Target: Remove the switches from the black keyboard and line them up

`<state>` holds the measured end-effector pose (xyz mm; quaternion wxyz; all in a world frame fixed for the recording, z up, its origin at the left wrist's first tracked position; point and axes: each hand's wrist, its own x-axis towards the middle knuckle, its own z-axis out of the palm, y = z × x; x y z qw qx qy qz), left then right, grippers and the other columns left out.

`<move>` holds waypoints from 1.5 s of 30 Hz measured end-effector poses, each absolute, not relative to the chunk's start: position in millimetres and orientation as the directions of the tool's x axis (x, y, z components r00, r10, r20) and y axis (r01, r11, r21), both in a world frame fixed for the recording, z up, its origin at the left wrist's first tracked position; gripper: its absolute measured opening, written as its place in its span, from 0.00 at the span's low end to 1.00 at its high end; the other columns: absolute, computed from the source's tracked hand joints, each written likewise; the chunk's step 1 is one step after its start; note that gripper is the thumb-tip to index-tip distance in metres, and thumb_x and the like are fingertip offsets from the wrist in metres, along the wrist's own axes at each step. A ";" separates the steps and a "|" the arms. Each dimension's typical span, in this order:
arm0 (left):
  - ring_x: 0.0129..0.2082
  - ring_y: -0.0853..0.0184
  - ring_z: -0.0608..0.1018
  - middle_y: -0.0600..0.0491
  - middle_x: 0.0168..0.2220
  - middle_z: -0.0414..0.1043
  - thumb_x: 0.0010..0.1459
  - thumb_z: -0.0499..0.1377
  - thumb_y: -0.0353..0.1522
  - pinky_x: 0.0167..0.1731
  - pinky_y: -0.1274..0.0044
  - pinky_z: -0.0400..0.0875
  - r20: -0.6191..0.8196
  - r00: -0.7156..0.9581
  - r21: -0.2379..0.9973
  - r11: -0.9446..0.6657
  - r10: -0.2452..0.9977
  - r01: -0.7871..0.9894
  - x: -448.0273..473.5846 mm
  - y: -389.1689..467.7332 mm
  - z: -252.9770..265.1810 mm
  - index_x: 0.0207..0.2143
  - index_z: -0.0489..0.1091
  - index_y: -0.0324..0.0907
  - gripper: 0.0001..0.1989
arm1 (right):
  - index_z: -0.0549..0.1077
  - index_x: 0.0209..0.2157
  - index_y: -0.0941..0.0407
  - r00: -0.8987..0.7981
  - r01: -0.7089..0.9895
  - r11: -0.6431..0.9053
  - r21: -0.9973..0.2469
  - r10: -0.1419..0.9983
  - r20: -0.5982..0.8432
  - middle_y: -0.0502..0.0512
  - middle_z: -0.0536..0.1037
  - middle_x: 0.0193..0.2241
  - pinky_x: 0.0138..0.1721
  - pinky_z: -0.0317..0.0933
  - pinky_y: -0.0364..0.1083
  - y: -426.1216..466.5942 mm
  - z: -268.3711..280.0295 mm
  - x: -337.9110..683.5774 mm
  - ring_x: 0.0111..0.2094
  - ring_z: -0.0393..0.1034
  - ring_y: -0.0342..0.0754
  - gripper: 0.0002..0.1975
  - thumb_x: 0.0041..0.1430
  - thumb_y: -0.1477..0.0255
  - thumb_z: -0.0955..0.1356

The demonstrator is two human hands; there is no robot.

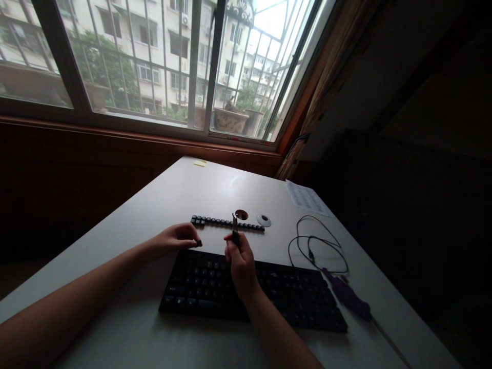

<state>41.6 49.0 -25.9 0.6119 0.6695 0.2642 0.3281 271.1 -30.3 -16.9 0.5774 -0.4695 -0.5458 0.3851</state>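
A black keyboard (215, 309) lies on the white table below both hands. Between thumb and fingertips, my left hand (175, 240) pinches a small black keycap (199, 243) just above the keyboard's top left corner. My right hand (241, 261) is wrapped round a dark keycap puller (235, 225), its thin prongs pointing up and away from me. That hand is over the upper middle of the keyboard and hides some of its keys. Beyond both hands, loose black keycaps (219, 221) stand lined up in a row, with a short second row at its left end.
Past the keycap row are a round hole (241, 214) in the table (154, 189) and a ring-shaped cover (264, 220). On the right lie a coiled black cable (311, 237), a purple object with a long rod (351, 297) and printed paper (307, 198). A yellow note (200, 163) sits far back.
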 end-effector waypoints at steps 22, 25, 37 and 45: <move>0.41 0.63 0.78 0.47 0.39 0.78 0.56 0.67 0.33 0.44 0.71 0.71 0.092 0.647 0.996 -0.069 0.757 -0.060 39.4 49.5 -27.3 0.38 0.74 0.37 0.10 | 0.72 0.37 0.54 0.056 0.214 0.303 -0.929 0.945 0.321 0.46 0.63 0.22 0.23 0.49 0.42 -31.6 -10.9 271.4 0.22 0.52 0.43 0.08 0.63 0.67 0.64; 0.41 0.62 0.78 0.47 0.39 0.78 0.56 0.67 0.34 0.44 0.70 0.71 0.093 0.651 0.996 -0.074 0.753 -0.057 38.2 51.4 -31.2 0.38 0.74 0.37 0.11 | 0.73 0.37 0.55 0.041 0.229 0.307 -0.924 0.945 0.324 0.46 0.63 0.22 0.23 0.49 0.42 -31.7 -11.0 271.2 0.22 0.52 0.42 0.08 0.63 0.67 0.64; 0.38 0.64 0.76 0.49 0.37 0.76 0.55 0.68 0.34 0.41 0.73 0.70 0.094 0.655 0.995 -0.085 0.750 -0.046 37.9 49.9 -27.4 0.37 0.73 0.37 0.11 | 0.74 0.37 0.57 0.025 0.263 0.317 -0.911 0.942 0.335 0.44 0.60 0.20 0.24 0.48 0.41 -30.9 -9.1 270.0 0.22 0.51 0.41 0.08 0.62 0.69 0.64; 0.37 0.65 0.75 0.50 0.37 0.74 0.56 0.67 0.35 0.39 0.74 0.69 0.120 0.649 0.992 -0.110 0.751 -0.055 36.9 51.4 -28.9 0.37 0.72 0.37 0.11 | 0.76 0.38 0.57 -0.027 0.276 0.358 -0.892 0.931 0.365 0.43 0.59 0.19 0.22 0.46 0.41 -32.0 -9.7 268.5 0.20 0.49 0.40 0.09 0.62 0.70 0.64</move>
